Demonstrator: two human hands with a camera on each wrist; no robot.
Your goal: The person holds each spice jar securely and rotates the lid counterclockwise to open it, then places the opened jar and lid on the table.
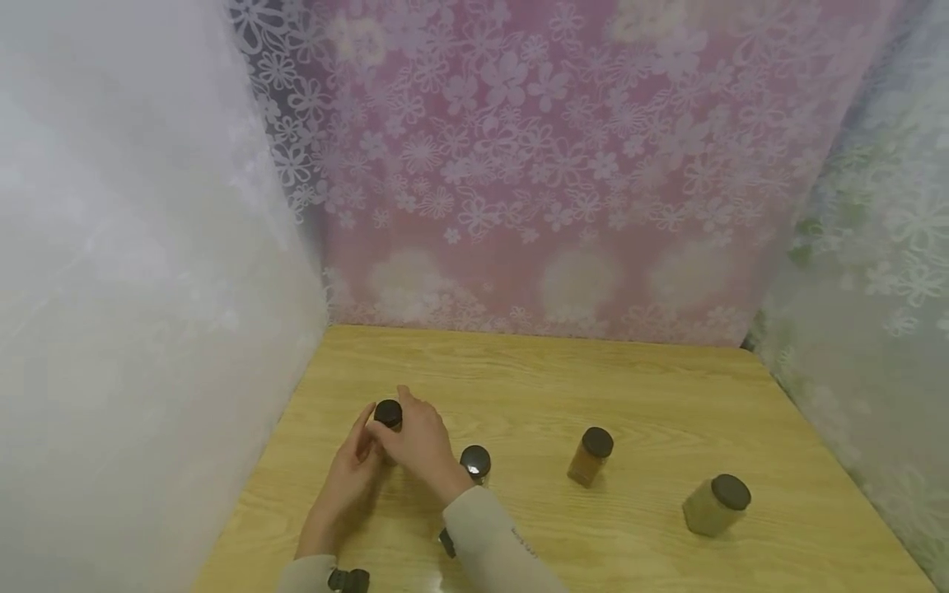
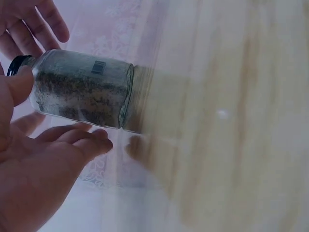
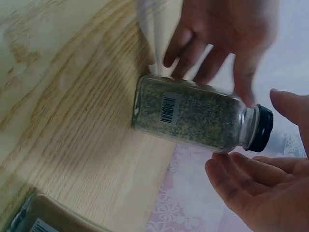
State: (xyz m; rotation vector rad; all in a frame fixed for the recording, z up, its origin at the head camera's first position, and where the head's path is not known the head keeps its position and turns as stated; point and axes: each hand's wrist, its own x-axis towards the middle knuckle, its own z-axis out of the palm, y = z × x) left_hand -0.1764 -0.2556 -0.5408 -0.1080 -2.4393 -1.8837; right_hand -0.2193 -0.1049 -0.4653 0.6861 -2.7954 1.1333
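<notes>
A clear glass jar (image 3: 193,113) with a black lid (image 1: 388,412), a barcode label and dark speckled contents stands upright on the table between both hands. My left hand (image 1: 352,473) is at its left side. In the right wrist view, its fingers (image 3: 205,63) lie fairly straight along the jar; the left wrist view has its thumb in front of the neck. From the right, my right hand (image 1: 418,432) reaches around the lid, thumb and fingers spread apart. In the right wrist view its fingertips (image 3: 217,169) are close beside the jar's shoulder; contact is unclear.
A black-lidded jar (image 1: 475,461) stands by the right wrist, partly hidden by the arm. Further right are a jar with brownish contents (image 1: 586,465) and a wider jar with pale greenish contents (image 1: 704,509). Floral curtains (image 1: 534,247) border the wooden table (image 1: 519,379).
</notes>
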